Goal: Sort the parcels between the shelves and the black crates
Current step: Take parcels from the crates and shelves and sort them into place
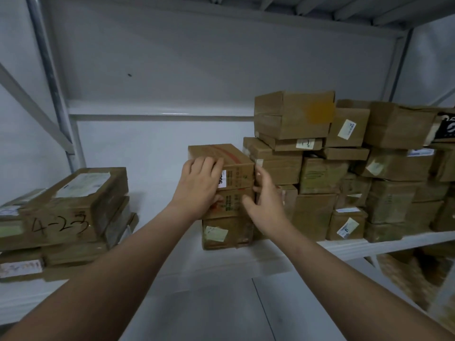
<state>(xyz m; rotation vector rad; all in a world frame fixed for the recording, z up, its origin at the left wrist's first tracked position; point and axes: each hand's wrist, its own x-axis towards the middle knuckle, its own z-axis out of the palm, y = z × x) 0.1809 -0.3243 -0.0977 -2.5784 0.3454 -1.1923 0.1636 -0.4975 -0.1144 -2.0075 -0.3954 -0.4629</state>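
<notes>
A brown cardboard parcel with red markings (236, 166) tops a small stack of three on the white shelf (157, 168). My left hand (199, 185) lies over its left front corner, fingers on the top and thumb on the box below (234, 203). My right hand (264, 200) presses against the stack's right side, fingers spread along the edge. A third parcel with a pale label (226, 233) sits at the bottom of the stack. No black crate is in view.
A tall pile of several brown parcels (344, 168) fills the shelf's right half, touching the small stack. A flat stack marked "4-23" (64, 212) sits at the left. Metal shelf uprights (51, 77) stand at left; the upper shelf (246, 11) hangs overhead.
</notes>
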